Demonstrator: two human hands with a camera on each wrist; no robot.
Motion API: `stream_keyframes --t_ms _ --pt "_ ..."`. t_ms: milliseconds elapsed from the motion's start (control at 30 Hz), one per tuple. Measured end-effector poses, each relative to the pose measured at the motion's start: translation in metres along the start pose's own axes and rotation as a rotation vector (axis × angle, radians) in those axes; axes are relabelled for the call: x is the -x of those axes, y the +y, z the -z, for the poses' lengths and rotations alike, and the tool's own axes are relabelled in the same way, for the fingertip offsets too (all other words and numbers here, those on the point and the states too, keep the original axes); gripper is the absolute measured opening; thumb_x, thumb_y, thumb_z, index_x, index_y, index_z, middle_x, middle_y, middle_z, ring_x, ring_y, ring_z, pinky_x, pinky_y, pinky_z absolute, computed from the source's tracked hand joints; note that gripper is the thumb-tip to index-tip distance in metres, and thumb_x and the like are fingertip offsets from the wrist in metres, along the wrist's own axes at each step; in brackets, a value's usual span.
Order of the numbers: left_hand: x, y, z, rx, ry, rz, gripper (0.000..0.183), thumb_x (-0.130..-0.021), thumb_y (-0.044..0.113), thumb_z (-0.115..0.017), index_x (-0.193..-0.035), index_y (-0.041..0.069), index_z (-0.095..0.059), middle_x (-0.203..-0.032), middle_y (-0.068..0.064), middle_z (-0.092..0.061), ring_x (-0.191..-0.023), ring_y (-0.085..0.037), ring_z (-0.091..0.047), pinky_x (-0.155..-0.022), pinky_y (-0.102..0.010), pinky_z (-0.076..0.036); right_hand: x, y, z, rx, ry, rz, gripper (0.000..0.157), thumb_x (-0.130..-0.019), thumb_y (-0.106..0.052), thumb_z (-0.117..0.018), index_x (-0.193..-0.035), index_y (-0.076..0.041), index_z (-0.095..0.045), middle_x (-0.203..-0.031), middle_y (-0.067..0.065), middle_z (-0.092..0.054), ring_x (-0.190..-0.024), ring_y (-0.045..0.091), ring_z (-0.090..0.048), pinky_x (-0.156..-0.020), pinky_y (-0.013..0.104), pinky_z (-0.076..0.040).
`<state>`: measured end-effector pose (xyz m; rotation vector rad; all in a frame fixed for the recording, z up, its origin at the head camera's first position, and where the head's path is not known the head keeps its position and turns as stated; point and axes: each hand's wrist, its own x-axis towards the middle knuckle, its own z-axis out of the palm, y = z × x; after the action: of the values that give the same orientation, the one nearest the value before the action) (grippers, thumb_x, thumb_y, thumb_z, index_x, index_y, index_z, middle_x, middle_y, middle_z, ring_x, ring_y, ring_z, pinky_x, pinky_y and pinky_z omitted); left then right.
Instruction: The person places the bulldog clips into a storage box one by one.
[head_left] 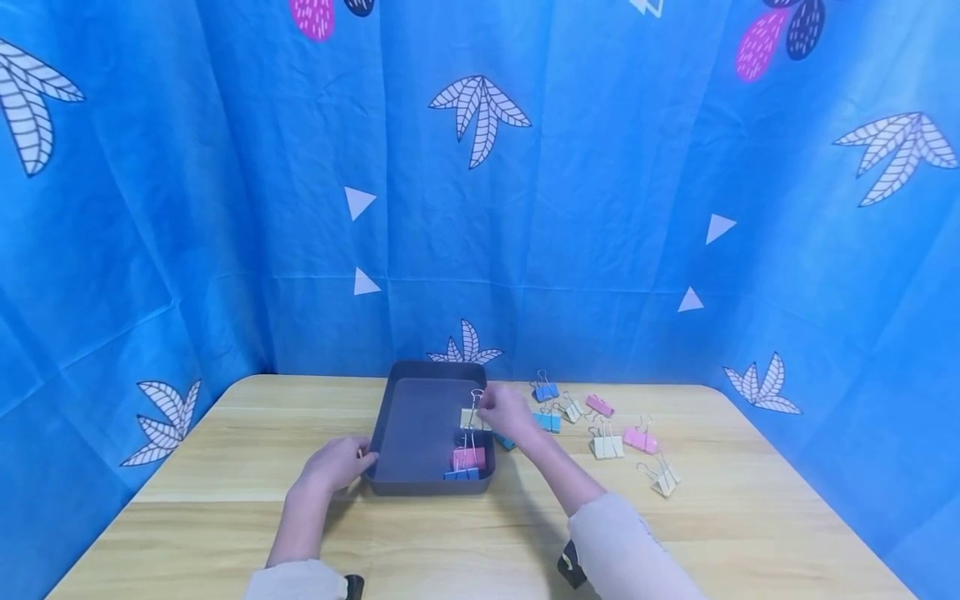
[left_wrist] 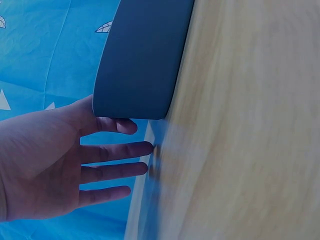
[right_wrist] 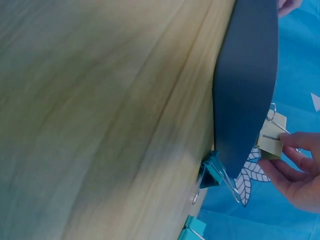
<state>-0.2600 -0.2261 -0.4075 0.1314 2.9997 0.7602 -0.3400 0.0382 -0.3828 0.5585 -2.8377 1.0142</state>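
Observation:
A dark grey rectangular tray (head_left: 420, 429) lies on the table. My left hand (head_left: 337, 462) holds its near left corner, thumb over the rim; in the left wrist view the other fingers of the left hand (left_wrist: 55, 155) extend fairly straight beside it. With thumb and fingertips my right hand (head_left: 508, 411) pinches a pale yellow binder clip (right_wrist: 272, 135) over the tray's right side. Inside the tray, near its front right corner, are a pink binder clip (head_left: 469, 458) and a blue binder clip (head_left: 461, 475). A teal binder clip (right_wrist: 212, 170) lies close outside the right wall.
Right of the tray several loose binder clips are scattered: a blue clip (head_left: 546, 390), a light blue clip (head_left: 548, 422), pink clips (head_left: 641, 439) and pale yellow clips (head_left: 607, 446). A blue patterned curtain (head_left: 600, 208) hangs behind the wooden table (head_left: 750, 517).

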Motion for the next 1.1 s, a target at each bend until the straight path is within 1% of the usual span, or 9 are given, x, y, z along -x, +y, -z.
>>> stream_keyframes --t_ms 200,300,400,500,633,700,867,1100 --pt "0.000 0.000 0.000 -0.013 0.008 -0.010 0.031 -0.091 0.018 -0.056 -0.114 -0.002 -0.060 -0.081 -0.003 -0.059 -0.075 -0.018 -0.055 -0.069 -0.041 -0.046 0.002 0.000 -0.005 0.017 -0.058 0.008 0.004 -0.081 -0.003 -0.065 -0.082 -0.005 -0.062 -0.076 0.003 -0.059 -0.066 0.016 -0.056 -0.061 0.026 -0.049" --pt "0.000 0.001 0.001 -0.006 0.007 -0.009 0.030 -0.091 0.018 -0.056 -0.113 -0.002 -0.061 -0.078 -0.001 -0.058 -0.072 -0.017 -0.053 -0.067 -0.039 -0.046 0.003 0.001 -0.007 0.034 -0.065 -0.001 0.004 -0.081 -0.004 -0.065 -0.081 -0.006 -0.062 -0.075 0.003 -0.059 -0.063 0.014 -0.054 -0.059 0.025 -0.048" --pt "0.001 0.001 0.001 0.003 0.003 -0.005 0.030 -0.091 0.018 -0.056 -0.113 -0.002 -0.061 -0.077 -0.001 -0.057 -0.071 -0.016 -0.053 -0.065 -0.038 -0.046 0.004 0.002 -0.010 0.026 -0.066 -0.006 0.004 -0.081 -0.002 -0.065 -0.082 -0.005 -0.061 -0.075 0.004 -0.059 -0.057 0.014 -0.053 -0.053 0.024 -0.048" --pt "0.001 0.001 0.001 0.002 0.003 -0.005 0.032 -0.091 0.019 -0.057 -0.115 -0.002 -0.060 -0.081 -0.002 -0.059 -0.073 -0.017 -0.054 -0.068 -0.040 -0.046 0.004 0.005 -0.013 0.013 -0.072 0.016 0.004 -0.081 -0.001 -0.064 -0.084 -0.002 -0.061 -0.077 0.006 -0.060 -0.057 0.015 -0.054 -0.051 0.023 -0.048" --pt "0.001 0.002 0.000 0.002 0.002 -0.008 0.033 -0.091 0.019 -0.057 -0.117 -0.002 -0.059 -0.083 -0.003 -0.060 -0.075 -0.017 -0.055 -0.070 -0.041 -0.047 0.002 0.010 -0.017 0.070 -0.057 0.068 0.005 -0.081 -0.002 -0.065 -0.085 -0.003 -0.062 -0.078 0.006 -0.062 -0.066 0.015 -0.057 -0.058 0.022 -0.048" --pt "0.002 0.002 0.000 0.001 -0.001 -0.008 0.033 -0.091 0.019 -0.056 -0.116 -0.002 -0.059 -0.080 -0.002 -0.059 -0.072 -0.017 -0.054 -0.068 -0.040 -0.047 0.001 0.011 -0.018 0.097 -0.048 0.084 0.005 -0.081 -0.003 -0.065 -0.085 -0.004 -0.062 -0.078 0.005 -0.062 -0.069 0.016 -0.058 -0.061 0.023 -0.049" --pt "0.002 0.003 0.001 -0.002 0.000 -0.010 0.032 -0.091 0.019 -0.056 -0.115 -0.002 -0.059 -0.079 -0.001 -0.059 -0.071 -0.016 -0.053 -0.067 -0.039 -0.046 0.001 0.011 -0.018 0.085 -0.058 0.080 0.011 -0.081 -0.001 -0.064 -0.092 -0.002 -0.063 -0.083 0.007 -0.063 -0.074 0.019 -0.060 -0.063 0.025 -0.050" --pt "0.002 0.002 0.001 -0.003 0.000 -0.008 0.032 -0.091 0.019 -0.056 -0.115 -0.002 -0.060 -0.079 -0.001 -0.059 -0.072 -0.017 -0.054 -0.068 -0.040 -0.046 0.001 0.010 -0.017 0.099 -0.077 0.077 0.021 -0.082 0.000 -0.063 -0.102 0.002 -0.063 -0.093 0.012 -0.064 -0.086 0.024 -0.060 -0.074 0.031 -0.050"
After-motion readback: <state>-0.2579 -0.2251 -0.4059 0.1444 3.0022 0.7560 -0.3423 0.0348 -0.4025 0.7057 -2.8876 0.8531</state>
